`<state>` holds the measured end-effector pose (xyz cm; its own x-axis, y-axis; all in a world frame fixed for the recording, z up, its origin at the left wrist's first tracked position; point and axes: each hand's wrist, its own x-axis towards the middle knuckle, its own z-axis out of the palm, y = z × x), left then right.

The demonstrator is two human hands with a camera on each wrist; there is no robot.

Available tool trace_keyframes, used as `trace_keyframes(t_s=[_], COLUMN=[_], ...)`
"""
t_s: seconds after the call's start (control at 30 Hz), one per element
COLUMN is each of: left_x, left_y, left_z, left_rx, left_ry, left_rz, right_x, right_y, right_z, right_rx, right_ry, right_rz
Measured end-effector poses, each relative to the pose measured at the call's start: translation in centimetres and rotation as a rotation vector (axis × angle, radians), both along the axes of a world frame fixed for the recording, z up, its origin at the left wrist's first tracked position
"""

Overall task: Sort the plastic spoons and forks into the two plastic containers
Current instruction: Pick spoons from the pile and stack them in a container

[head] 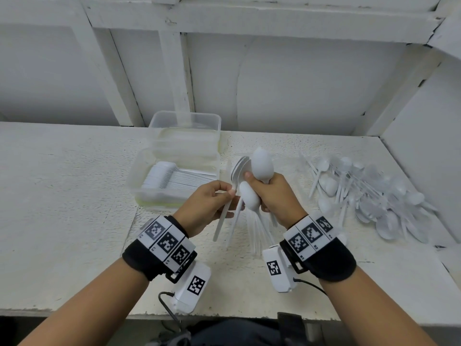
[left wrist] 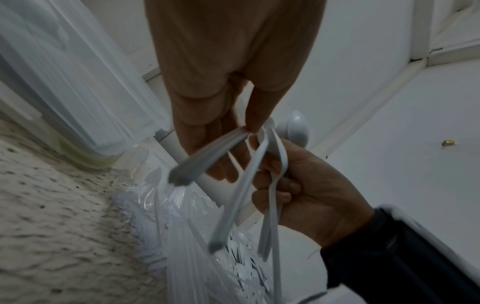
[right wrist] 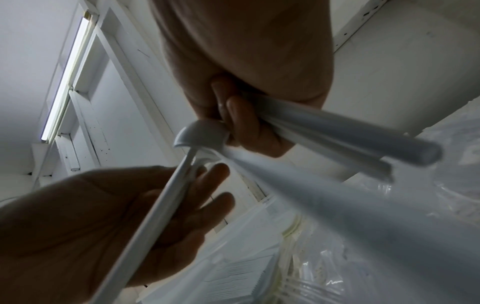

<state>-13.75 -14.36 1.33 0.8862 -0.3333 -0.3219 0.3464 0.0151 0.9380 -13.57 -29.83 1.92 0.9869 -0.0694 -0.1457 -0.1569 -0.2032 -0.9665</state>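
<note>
Both hands are raised together above the white surface [head: 62, 196], just in front of the two clear plastic containers. The right hand [head: 274, 196] has its fingers [left wrist: 275, 185] curled tight round a bunch of white plastic spoons [head: 262, 163]; some bowls stick up above the fist, one bowl [head: 249, 197] hangs below the thumb, and the handles fan out downward toward the wrist. The left hand [head: 209, 203] pinches the handle of a single white utensil [head: 222, 221] between thumb and fingertips [right wrist: 218, 170], its other fingers loosely spread beside it; whether it is a spoon or a fork cannot be told, as its head sits in among the bunch.

The nearer container [head: 134, 181] holds a neat row of stacked white cutlery lying on its side. The farther container [head: 184, 121] stands just behind it, touching; its contents are unclear. To the right, well apart from the containers, lies a loose pile of unsorted spoons and forks [head: 369, 196] on the surface
</note>
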Motion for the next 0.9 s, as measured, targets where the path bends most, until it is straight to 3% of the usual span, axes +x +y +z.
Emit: trace_keyframes(t_s=[0.27,0.5,0.63,0.9], left_x=[-0.7,-0.2,-0.4,-0.9], left_y=[-1.1,-1.0,-1.5,-2.3], left_z=[0.2,-0.9,-1.1,-0.8], left_rx=[0.004,0.199,0.170,0.122], left_ry=[0.033,-0.115,-0.174,-0.190], left_rz=[-0.038,0.122,0.154,0.044], right_x=[0.4,0.5,0.3,-0.1], right_y=[0.9,-0.6,-0.7,0.9], right_z=[-0.4,0.2,0.4,0.2], right_rx=[-0.094,0.150,0.257,0.278], right_ry=[-0.085,0.027,-0.015,-0.047], right_rz=[-0.051,-0.083,-0.139,-0.198])
